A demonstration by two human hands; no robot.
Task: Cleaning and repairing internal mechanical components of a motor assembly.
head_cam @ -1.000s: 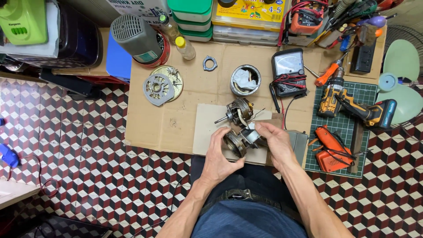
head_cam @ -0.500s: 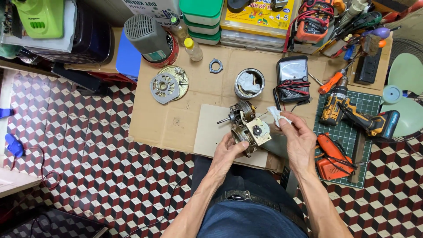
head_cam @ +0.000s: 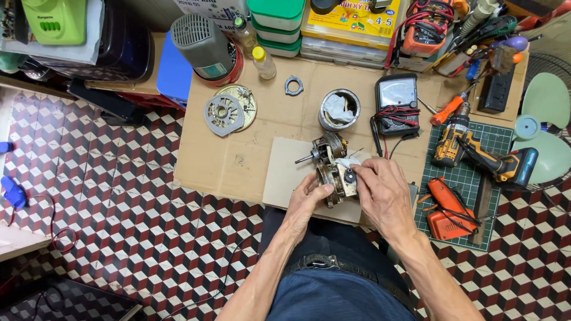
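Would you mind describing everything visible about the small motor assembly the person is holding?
The motor assembly is a compact bare-metal unit, grey and brassy, with coppery windings showing at its upper end and a thin shaft poking out to the left. A pale plate with a dark round knob faces up. It lies tilted over a light cardboard sheet. The left hand grips its lower edge; the right hand pinches near the knob, by a white scrap.
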